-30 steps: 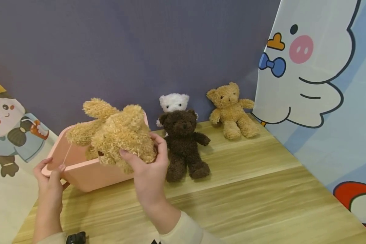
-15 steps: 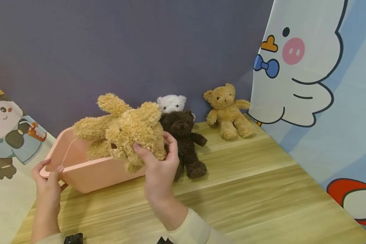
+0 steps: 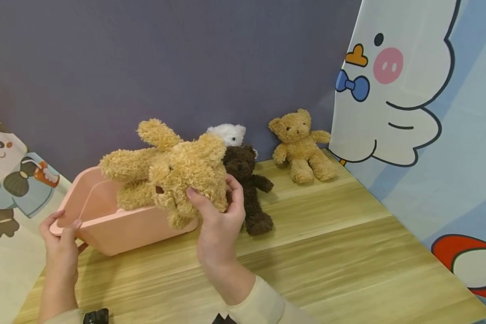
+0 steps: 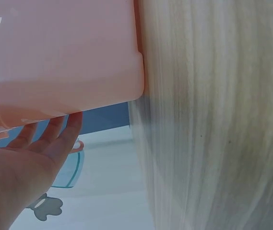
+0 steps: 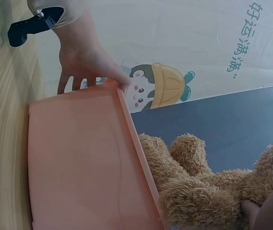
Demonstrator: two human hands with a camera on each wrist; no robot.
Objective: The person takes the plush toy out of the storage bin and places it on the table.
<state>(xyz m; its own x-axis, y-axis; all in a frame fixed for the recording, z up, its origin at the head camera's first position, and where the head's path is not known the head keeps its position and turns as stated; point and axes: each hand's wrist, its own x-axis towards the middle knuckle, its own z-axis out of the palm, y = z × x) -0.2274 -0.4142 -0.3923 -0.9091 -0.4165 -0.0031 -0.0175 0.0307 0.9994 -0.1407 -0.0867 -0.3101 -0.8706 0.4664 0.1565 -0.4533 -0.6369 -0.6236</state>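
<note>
My right hand [image 3: 220,225] grips a tan teddy bear [image 3: 186,171] by its head, thumb pressed into the fur. The bear lies on its side over a pink bin [image 3: 133,231], its legs pointing left above the opening. In the right wrist view, the bear's body [image 5: 213,187] shows beyond the bin's rim. My left hand [image 3: 60,243] holds the bin's left corner, thumb on the rim. The left wrist view shows fingers of that hand [image 4: 26,163] against the bin's end wall [image 4: 64,52].
A dark brown teddy bear [image 3: 253,198] sits right of the bin, partly hidden by the held bear. Behind it is a white bear [image 3: 228,133]. Another tan bear [image 3: 301,146] sits against the grey back wall [image 3: 186,58]. All stand on a wood-grain table [image 3: 328,252].
My right hand has moved right with the tan teddy bear, lifting its legs a little further out of the bin. The bear now covers more of the brown one. My left hand keeps its hold.
</note>
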